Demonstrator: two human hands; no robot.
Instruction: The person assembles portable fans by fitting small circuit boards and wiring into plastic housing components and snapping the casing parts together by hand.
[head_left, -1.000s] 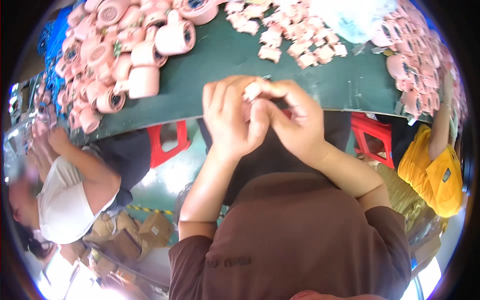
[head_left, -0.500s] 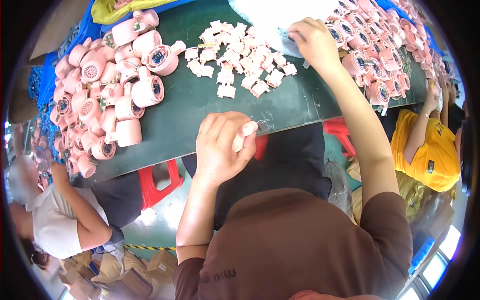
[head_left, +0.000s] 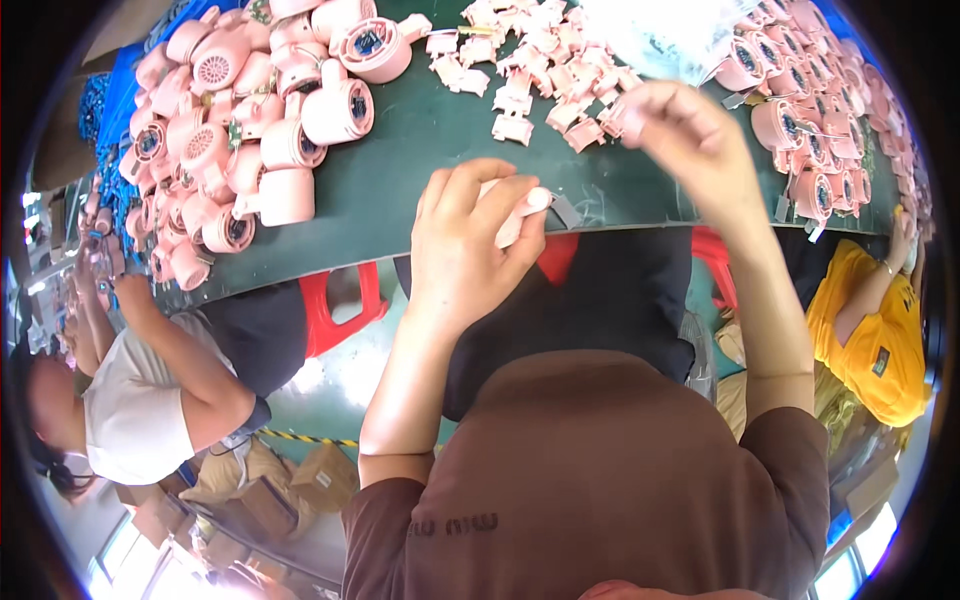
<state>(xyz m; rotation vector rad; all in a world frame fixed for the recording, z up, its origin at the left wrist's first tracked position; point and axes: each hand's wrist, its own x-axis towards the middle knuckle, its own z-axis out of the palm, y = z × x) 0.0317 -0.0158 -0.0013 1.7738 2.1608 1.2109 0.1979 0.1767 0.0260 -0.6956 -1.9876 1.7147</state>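
Observation:
My left hand (head_left: 455,245) is closed around a pink plastic piece (head_left: 512,222), held just above the table's near edge. Beside its rounded tip a small grey tab (head_left: 566,211) sticks out. My right hand (head_left: 695,150) is raised at the right end of a heap of small pink plastic brackets (head_left: 560,65), its fingers curled and thumb and fingertips drawn together. Motion blur hides what, if anything, is between them. The nearest brackets lie right by those fingertips.
Pink round housings with grilles and circuit boards (head_left: 285,140) are piled at the left, and more housings (head_left: 800,110) at the right. A clear plastic bag (head_left: 680,35) lies at the back of the green table (head_left: 400,190). Co-workers sit on both sides; red stools (head_left: 335,310) stand below.
My right hand has come away from the plastic bag toward me, down to the brackets' right end. My left hand keeps the pink piece; the whole view has shifted.

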